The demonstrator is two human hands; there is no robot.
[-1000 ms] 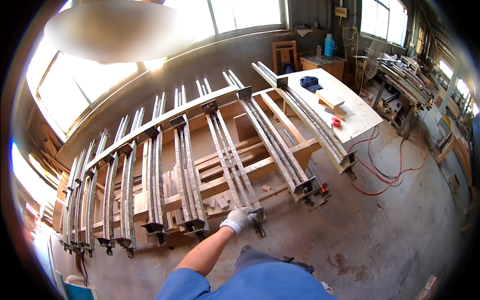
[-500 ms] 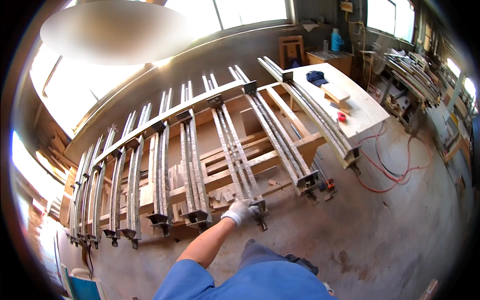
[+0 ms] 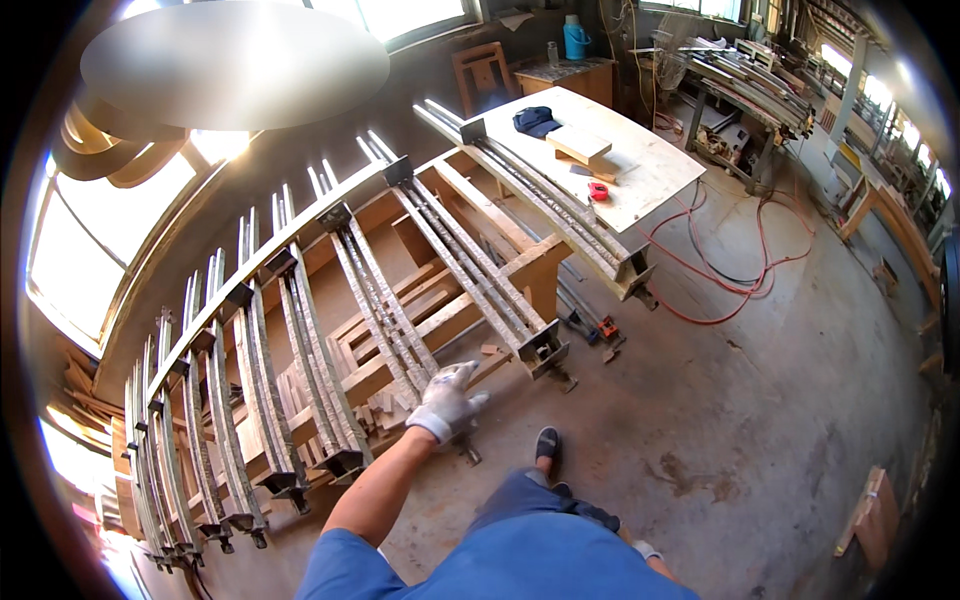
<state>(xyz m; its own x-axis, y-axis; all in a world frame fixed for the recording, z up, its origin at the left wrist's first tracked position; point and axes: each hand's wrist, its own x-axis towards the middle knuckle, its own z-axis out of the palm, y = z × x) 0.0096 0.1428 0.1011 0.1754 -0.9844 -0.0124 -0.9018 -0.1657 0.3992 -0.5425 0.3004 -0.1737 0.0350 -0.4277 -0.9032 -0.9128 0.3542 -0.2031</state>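
Viewed from my remote post: the right hand (image 3: pixel 648 551), beside the shirt (image 3: pixel 520 560), shows too little for me to tell its fingers' state. The left hand (image 3: pixel 447 402), nearer the clamp (image 3: pixel 374 310), has fingers parted over its near end, contact unclear; the clamp's long axis runs forward-left past the beam (image 3: pixel 311 224).

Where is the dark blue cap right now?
The dark blue cap lies in the head view's upper part, just right of centre, on the pale board, beside the wooden block.
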